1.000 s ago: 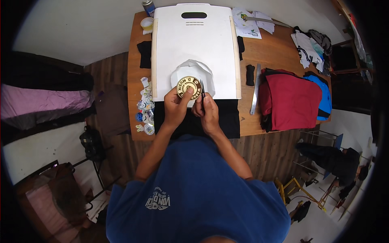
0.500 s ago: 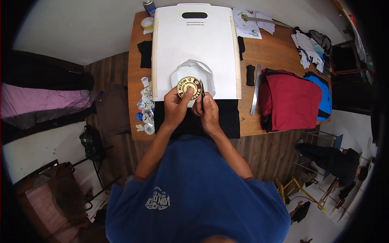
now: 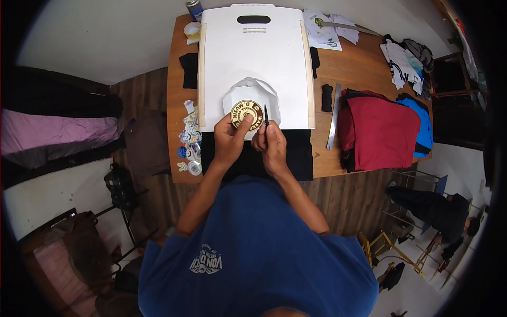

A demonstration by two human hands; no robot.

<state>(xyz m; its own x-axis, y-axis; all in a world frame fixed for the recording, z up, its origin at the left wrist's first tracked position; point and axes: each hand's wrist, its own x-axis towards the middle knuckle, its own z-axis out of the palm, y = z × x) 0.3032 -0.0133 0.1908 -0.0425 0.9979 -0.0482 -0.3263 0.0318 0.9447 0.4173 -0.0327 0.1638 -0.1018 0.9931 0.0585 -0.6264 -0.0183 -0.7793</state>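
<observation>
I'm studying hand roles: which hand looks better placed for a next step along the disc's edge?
Probably the right hand: it holds the pointed tool just right of the disc, tip pointing forward. The left hand looks busy gripping the disc, thumb on its face.

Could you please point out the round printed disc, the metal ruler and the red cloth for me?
Round printed disc (image 3: 245,107): head view, its face above the thumb.
Metal ruler (image 3: 333,117): head view, middle of its length.
Red cloth (image 3: 382,132): head view, middle of its upper surface.
</observation>
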